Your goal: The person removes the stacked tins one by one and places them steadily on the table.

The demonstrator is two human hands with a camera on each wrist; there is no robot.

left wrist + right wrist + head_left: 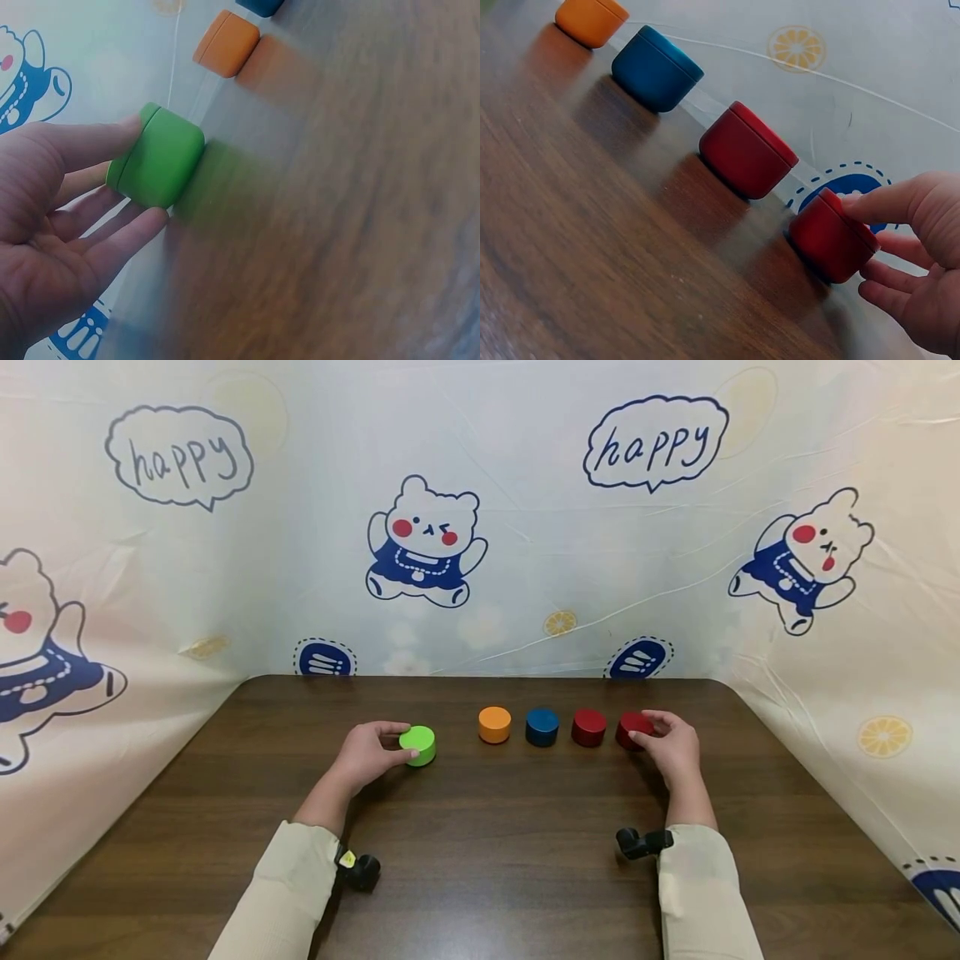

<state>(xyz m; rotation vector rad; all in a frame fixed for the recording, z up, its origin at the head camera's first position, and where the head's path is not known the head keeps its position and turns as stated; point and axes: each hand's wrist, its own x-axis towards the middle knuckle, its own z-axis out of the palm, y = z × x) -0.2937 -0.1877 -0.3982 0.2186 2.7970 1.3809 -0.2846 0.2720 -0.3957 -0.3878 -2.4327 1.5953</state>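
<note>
My left hand (367,753) holds a small round green tin (417,746) between thumb and fingers, at the left of the table. In the left wrist view a lid seam runs round the green tin (159,157). On the right, my right hand (672,747) grips the outermost red tin (634,730), thumb on the near side, fingers behind. The right wrist view shows this red tin (832,236) with its base at the tabletop. Beside it stands another red tin (588,727), then a blue tin (542,727) and an orange tin (494,725), spaced apart in a row.
The tins are near the back edge of a dark brown wooden table (480,843). Behind it hangs a pale curtain (525,568) printed with bears and lettering. A small black camera sits on each wrist, the left one (363,872) and the right one (637,843).
</note>
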